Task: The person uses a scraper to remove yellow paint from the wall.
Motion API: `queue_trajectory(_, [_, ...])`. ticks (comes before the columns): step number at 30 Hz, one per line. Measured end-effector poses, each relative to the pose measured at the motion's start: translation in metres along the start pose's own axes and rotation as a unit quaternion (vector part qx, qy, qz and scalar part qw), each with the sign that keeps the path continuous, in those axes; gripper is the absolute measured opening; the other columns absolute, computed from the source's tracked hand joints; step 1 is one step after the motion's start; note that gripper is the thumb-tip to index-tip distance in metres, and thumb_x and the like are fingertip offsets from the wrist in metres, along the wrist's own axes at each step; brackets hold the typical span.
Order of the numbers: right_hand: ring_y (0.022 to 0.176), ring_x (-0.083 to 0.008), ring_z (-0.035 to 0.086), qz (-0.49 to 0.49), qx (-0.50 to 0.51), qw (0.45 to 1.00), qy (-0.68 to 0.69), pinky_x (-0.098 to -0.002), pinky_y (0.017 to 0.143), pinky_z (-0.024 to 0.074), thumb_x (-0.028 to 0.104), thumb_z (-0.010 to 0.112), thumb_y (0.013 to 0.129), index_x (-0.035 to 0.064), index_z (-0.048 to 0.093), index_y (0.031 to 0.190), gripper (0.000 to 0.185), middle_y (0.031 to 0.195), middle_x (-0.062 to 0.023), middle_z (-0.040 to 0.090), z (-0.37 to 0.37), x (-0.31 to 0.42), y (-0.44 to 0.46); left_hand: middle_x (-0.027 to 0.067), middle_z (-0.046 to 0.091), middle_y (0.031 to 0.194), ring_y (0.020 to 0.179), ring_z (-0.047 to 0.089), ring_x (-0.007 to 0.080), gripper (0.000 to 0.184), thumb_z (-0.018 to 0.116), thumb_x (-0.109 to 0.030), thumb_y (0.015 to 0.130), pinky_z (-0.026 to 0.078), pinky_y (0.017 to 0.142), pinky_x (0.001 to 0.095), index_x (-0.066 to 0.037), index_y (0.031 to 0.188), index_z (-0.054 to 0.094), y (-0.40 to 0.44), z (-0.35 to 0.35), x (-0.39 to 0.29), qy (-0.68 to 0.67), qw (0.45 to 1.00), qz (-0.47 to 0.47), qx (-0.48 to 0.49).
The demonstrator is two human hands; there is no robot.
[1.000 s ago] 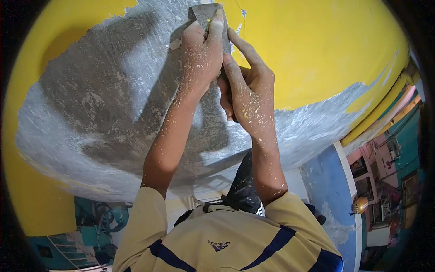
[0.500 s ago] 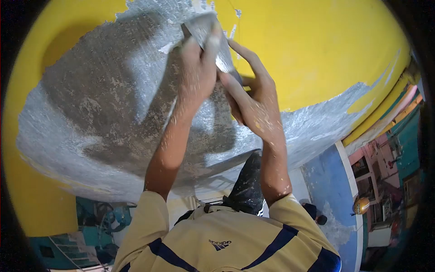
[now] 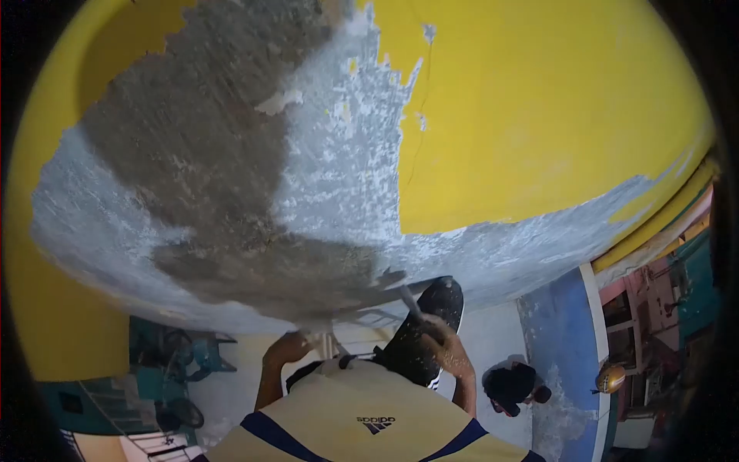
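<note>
My right hand is low in front of my right thigh. It is closed on a flat grey scraper, whose blade points up towards the wall. My left hand is at waist height on the other side, beside the pale ladder. Its fingers are blurred, and I cannot tell whether they grip anything. Ahead is a wall with a large bare grey patch of rough plaster, bordered by yellow paint with a ragged edge. Both hands are below this patch.
A person in dark clothes is on the floor below, to the right. A blue wall and a round orange object lie further right. At lower left are a bicycle and a teal chair.
Both hands have come down from the upper wall to my waist and moved apart. Before, they were together on a flat metal blade; the right hand now holds the scraper.
</note>
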State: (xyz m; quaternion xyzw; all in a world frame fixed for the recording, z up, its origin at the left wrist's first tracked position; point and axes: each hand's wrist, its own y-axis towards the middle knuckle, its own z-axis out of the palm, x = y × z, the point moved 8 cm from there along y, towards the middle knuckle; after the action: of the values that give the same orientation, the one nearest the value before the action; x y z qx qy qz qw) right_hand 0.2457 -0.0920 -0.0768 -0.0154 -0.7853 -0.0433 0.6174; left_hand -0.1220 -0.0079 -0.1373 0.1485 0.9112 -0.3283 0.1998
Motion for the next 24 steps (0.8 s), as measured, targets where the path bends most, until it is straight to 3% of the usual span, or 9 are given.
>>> queue_trajectory(3, [0.103, -0.0155, 0.060, 0.109, -0.010, 0.994, 0.024, -0.0316, 0.093, 0.0486, 0.011, 0.063, 0.099, 0.0058, 0.057, 0.135, 0.038, 0.110, -0.0106, 0.068, -0.005, 0.006, 0.017, 0.0263, 0.066, 0.118, 0.114, 0.060, 0.0454, 0.047, 0.059, -0.041, 0.099, 0.047, 0.096, 0.0478, 0.000, 0.121, 0.063, 0.028, -0.031, -0.065, -0.013, 0.987, 0.113, -0.109])
queue_trajectory(6, [0.073, -0.0096, 0.050, 0.034, 0.013, 0.999, 0.027, -0.0275, 0.064, 0.0447, 0.015, 0.064, 0.100, 0.0030, 0.060, 0.129, 0.032, 0.092, -0.0063, 0.061, -0.011, 0.076, 0.051, 0.0225, 0.069, 0.104, 0.104, 0.065, 0.0390, 0.032, 0.062, -0.030, 0.099, 0.050, 0.092, 0.0446, 0.000, 0.110, 0.065, 0.018, -0.086, -0.179, -0.103, 0.954, 0.203, -0.195])
queue_trajectory(8, [0.067, -0.0075, 0.048, 0.016, 0.022, 0.999, 0.028, -0.0253, 0.060, 0.0415, 0.015, 0.065, 0.100, 0.0029, 0.061, 0.128, 0.031, 0.082, -0.0032, 0.059, -0.018, 0.098, 0.061, 0.0204, 0.069, 0.101, 0.100, 0.067, 0.0327, 0.027, 0.061, -0.028, 0.100, 0.051, 0.092, 0.0424, -0.002, 0.107, 0.066, 0.000, -0.115, -0.208, -0.139, 0.893, 0.304, -0.302])
queue_trajectory(10, [0.064, -0.0068, 0.046, 0.007, 0.009, 0.998, 0.055, -0.0247, 0.057, 0.0391, 0.015, 0.065, 0.100, 0.0025, 0.062, 0.127, 0.030, 0.076, -0.0001, 0.056, -0.027, 0.100, 0.059, 0.0185, 0.069, 0.103, 0.099, 0.067, 0.0272, 0.026, 0.058, -0.027, 0.102, 0.052, 0.092, 0.0402, -0.003, 0.104, 0.066, -0.022, -0.144, -0.203, -0.213, 0.813, 0.345, -0.417])
queue_trajectory(11, [0.062, -0.0065, 0.046, 0.000, 0.007, 0.997, 0.070, -0.0243, 0.056, 0.0379, 0.016, 0.066, 0.100, 0.0023, 0.062, 0.126, 0.030, 0.073, 0.0014, 0.054, -0.028, 0.101, 0.060, 0.0182, 0.068, 0.112, 0.105, 0.066, 0.0287, 0.025, 0.055, -0.025, 0.102, 0.051, 0.096, 0.0428, -0.004, 0.114, 0.063, -0.029, -0.156, -0.184, -0.245, 0.749, 0.393, -0.474])
queue_trajectory(15, [0.057, -0.0053, 0.044, -0.003, -0.063, 0.997, 0.046, -0.0233, 0.051, 0.0340, 0.016, 0.067, 0.099, 0.0019, 0.065, 0.120, 0.026, 0.069, 0.0043, 0.052, -0.036, 0.066, 0.048, 0.0166, 0.064, 0.113, 0.109, 0.061, 0.0307, 0.013, 0.058, -0.014, 0.099, 0.050, 0.097, 0.0439, -0.004, 0.107, 0.059, -0.088, -0.220, -0.106, -0.232, 0.508, 0.436, -0.706])
queue_trajectory(17, [0.056, -0.0049, 0.045, 0.045, -0.069, 0.996, 0.039, -0.0230, 0.049, 0.0327, 0.017, 0.068, 0.099, 0.0025, 0.066, 0.117, 0.023, 0.070, 0.0046, 0.053, -0.033, 0.050, 0.039, 0.0186, 0.062, 0.116, 0.116, 0.059, 0.0362, 0.028, 0.055, -0.026, 0.101, 0.047, 0.102, 0.0520, -0.003, 0.116, 0.052, -0.118, -0.257, -0.101, -0.189, 0.391, 0.466, -0.771])
queue_trajectory(23, [0.057, -0.0038, 0.045, 0.048, -0.074, 0.995, 0.039, -0.0219, 0.050, 0.0334, 0.017, 0.069, 0.098, 0.0017, 0.065, 0.108, 0.019, 0.070, 0.0046, 0.053, 0.022, 0.094, 0.034, 0.0161, 0.063, 0.110, 0.111, 0.060, 0.0347, 0.029, 0.063, -0.031, 0.094, 0.047, 0.099, 0.0511, -0.005, 0.104, 0.053, -0.103, -0.292, -0.136, -0.017, 0.517, 0.538, -0.666])
queue_trajectory(24, [0.058, -0.0037, 0.045, 0.037, -0.087, 0.995, 0.042, -0.0218, 0.050, 0.0335, 0.017, 0.069, 0.098, 0.0015, 0.065, 0.107, 0.019, 0.070, 0.0046, 0.053, 0.035, 0.106, 0.037, 0.0119, 0.067, 0.106, 0.110, 0.063, 0.0337, 0.028, 0.074, -0.018, 0.078, 0.048, 0.099, 0.0488, -0.008, 0.098, 0.056, -0.102, -0.289, -0.126, -0.049, 0.511, 0.561, -0.649])
